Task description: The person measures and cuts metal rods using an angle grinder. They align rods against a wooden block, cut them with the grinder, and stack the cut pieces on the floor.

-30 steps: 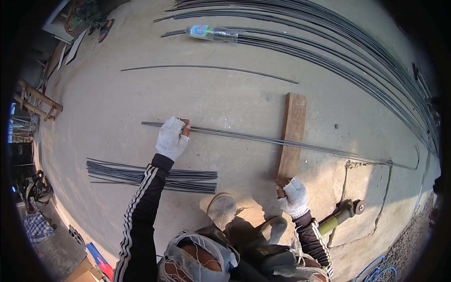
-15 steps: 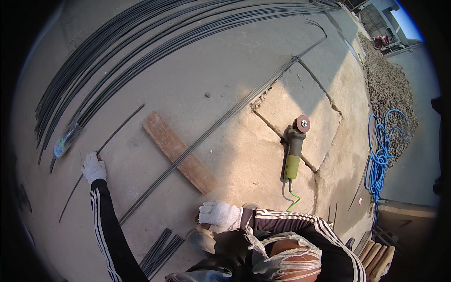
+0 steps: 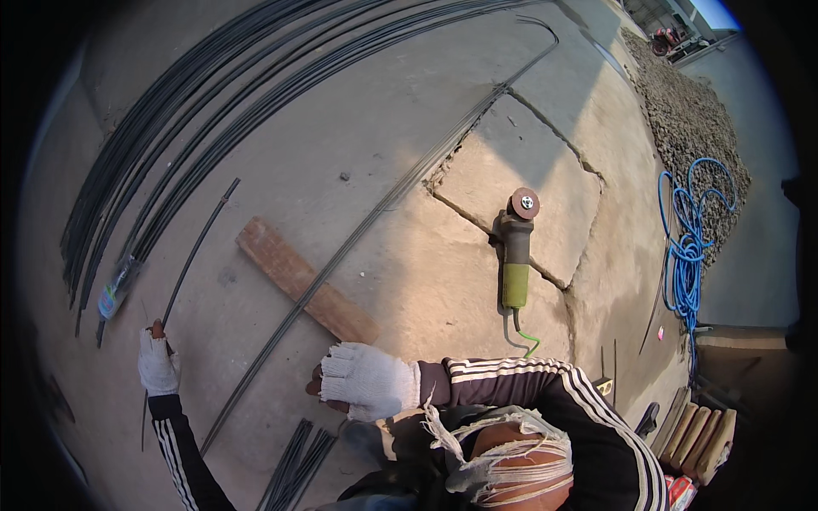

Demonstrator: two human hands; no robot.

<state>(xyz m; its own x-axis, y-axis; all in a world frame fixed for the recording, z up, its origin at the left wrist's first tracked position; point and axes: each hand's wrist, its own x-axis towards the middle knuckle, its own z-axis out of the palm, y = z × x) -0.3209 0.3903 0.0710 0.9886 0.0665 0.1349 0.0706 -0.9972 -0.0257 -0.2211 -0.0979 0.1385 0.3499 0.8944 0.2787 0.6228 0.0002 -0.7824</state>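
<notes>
My left hand (image 3: pixel 159 362), in a white fingerless glove, is closed round a thin dark steel rod (image 3: pixel 199 247) at the left. The rod's far part slants up and to the right of the hand, and its far end seems raised off the concrete. Near my knees is my right hand (image 3: pixel 371 381), gloved the same way, its fingers curled and their tips partly turned away; anything inside them is hidden. Beyond it, a flat wooden board (image 3: pixel 302 277) lies under several long thin rods (image 3: pixel 358 234). Short cut rods (image 3: pixel 298 464) lie bundled between my arms.
An angle grinder (image 3: pixel 515 268) with a green cord rests at centre right. Long bent rods (image 3: pixel 196 111) curve across the far left, a plastic bottle (image 3: pixel 118 285) at their ends. Blue hose (image 3: pixel 686 255) coils beside gravel (image 3: pixel 690 128). My knee (image 3: pixel 515 468) shows through torn cloth.
My left hand has drawn back toward me with the rod, which now stands at a steeper angle. My right hand has shifted slightly left and appears larger. The whole view has shifted a little.
</notes>
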